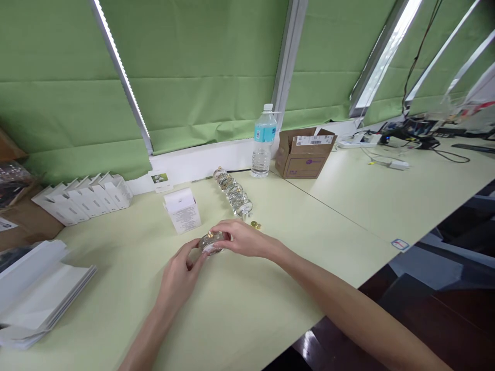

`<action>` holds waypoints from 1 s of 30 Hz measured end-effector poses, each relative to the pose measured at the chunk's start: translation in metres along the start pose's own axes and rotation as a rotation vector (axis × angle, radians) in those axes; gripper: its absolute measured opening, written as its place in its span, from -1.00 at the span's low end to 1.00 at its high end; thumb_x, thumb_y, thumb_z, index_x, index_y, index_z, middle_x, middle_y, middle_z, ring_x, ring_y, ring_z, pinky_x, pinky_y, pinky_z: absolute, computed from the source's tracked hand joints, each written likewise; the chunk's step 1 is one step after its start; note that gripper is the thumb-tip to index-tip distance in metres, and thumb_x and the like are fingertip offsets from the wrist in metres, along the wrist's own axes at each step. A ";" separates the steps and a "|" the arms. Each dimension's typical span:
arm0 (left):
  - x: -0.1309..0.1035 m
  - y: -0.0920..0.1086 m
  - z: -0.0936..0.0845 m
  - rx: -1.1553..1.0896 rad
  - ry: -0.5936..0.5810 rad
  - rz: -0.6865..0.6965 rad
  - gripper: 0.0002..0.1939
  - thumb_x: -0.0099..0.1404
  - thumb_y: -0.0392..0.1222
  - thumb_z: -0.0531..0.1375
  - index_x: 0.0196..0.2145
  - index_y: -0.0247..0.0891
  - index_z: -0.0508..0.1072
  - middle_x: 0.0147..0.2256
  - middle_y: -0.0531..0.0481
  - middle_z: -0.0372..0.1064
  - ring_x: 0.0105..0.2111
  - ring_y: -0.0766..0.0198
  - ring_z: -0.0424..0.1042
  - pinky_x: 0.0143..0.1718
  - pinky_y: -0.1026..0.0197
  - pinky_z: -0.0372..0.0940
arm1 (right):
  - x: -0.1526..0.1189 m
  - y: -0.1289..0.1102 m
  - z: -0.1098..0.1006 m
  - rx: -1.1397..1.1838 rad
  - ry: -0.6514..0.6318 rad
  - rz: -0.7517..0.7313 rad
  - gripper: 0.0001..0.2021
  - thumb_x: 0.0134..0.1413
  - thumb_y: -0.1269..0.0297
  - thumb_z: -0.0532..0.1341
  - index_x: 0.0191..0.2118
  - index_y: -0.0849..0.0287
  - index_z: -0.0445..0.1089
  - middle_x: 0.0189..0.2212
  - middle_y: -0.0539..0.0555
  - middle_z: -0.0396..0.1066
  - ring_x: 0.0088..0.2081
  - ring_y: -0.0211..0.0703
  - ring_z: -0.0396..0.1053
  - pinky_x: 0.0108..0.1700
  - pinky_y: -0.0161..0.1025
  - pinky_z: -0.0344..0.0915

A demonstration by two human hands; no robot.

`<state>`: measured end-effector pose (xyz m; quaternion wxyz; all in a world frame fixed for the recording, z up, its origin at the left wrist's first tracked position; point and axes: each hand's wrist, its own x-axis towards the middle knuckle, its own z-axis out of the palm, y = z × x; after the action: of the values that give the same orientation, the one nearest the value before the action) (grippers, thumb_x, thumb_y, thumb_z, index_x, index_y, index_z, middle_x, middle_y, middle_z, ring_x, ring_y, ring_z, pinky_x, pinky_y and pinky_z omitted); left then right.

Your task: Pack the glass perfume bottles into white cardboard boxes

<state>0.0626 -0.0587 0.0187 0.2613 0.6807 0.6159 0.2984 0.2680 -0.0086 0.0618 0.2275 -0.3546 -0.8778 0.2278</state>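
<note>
A round clear glass perfume bottle [211,241] with a small gold spray neck stands on the table between my hands. My left hand [181,268] grips its left side with fingertips and thumb. Around its right side my right hand [235,238] is closed, a finger by the gold neck. Behind them, several similar glass bottles [234,193] form a row on the table. Small gold pieces [255,225] lie just right of my right hand. An upright white carton [183,211] with its top flap raised stands behind my left hand.
Several white cartons [85,198] line the back left, beside a brown box [23,221]. Flat white cardboard [42,293] is stacked at left. A water bottle [265,141] and an open brown box [304,154] stand at the back. Cables and a power strip [359,140] lie farther right.
</note>
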 end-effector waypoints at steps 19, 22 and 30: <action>-0.001 0.004 0.001 0.048 0.038 0.003 -0.56 0.21 0.17 0.04 -0.07 -0.07 0.41 -0.65 0.16 0.06 -0.63 0.31 0.06 -0.55 0.31 0.04 | -0.050 0.069 -0.074 -0.195 -0.122 0.604 -0.71 -0.07 0.29 0.26 -0.15 0.16 0.47 -0.33 0.08 0.49 -0.29 -0.16 0.40 -0.46 -0.36 0.21; -0.002 0.005 0.001 0.043 0.042 0.002 -0.55 0.20 0.18 0.05 -0.07 -0.08 0.41 -0.65 0.16 0.07 -0.63 0.31 0.07 -0.56 0.31 0.04 | -0.045 0.070 -0.065 -0.227 -0.143 0.594 -0.71 -0.11 0.31 0.27 -0.17 0.13 0.49 -0.33 0.07 0.49 -0.32 -0.17 0.40 -0.47 -0.37 0.18; -0.001 0.004 -0.005 0.034 -0.022 -0.008 -0.53 0.20 0.20 0.05 -0.06 -0.08 0.41 -0.64 0.15 0.14 -0.62 0.31 0.10 -0.55 0.30 0.08 | -0.039 0.075 -0.055 -0.343 -0.139 0.526 -0.88 -0.11 0.42 0.25 -0.37 0.15 0.50 -0.37 0.04 0.50 -0.36 -0.21 0.39 -0.42 -0.38 0.14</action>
<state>0.0619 -0.0602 0.0250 0.2575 0.6860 0.6206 0.2792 0.3628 0.0244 0.0539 0.0373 -0.5862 -0.7951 0.1510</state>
